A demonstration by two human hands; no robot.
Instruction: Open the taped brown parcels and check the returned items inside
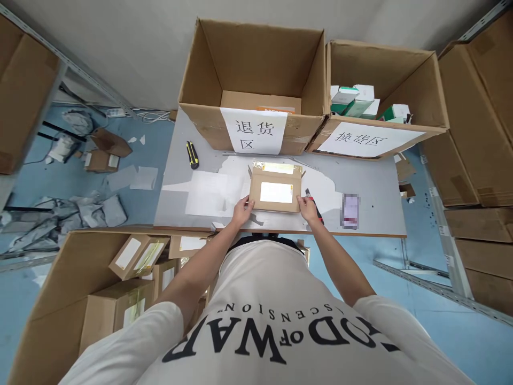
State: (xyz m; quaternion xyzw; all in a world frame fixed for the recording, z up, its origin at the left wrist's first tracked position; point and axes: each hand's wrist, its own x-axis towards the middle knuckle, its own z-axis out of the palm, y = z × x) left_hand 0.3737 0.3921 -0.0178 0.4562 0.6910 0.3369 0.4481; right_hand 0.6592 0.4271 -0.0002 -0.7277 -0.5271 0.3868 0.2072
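A small cardboard box [276, 193] lies at the middle of the table, with a white label on its top and shiny tape along its far edge. Small flaps stick out at its two far corners. My left hand [242, 210] is closed on the box's near left corner. At the near right corner, my right hand [307, 208] grips the same box. A red and black utility knife [319, 215] passes beneath or beside my right hand; whether the fingers touch it, I cannot tell.
Two large open cartons, a left one [200, 118] and a right one [438, 122] holding green-white boxes, stand along the back. A yellow-black utility knife [192, 155] and a blurred phone-like item [350, 211] lie on the table [372, 184]. A big carton [52, 299] of parcels stands lower left.
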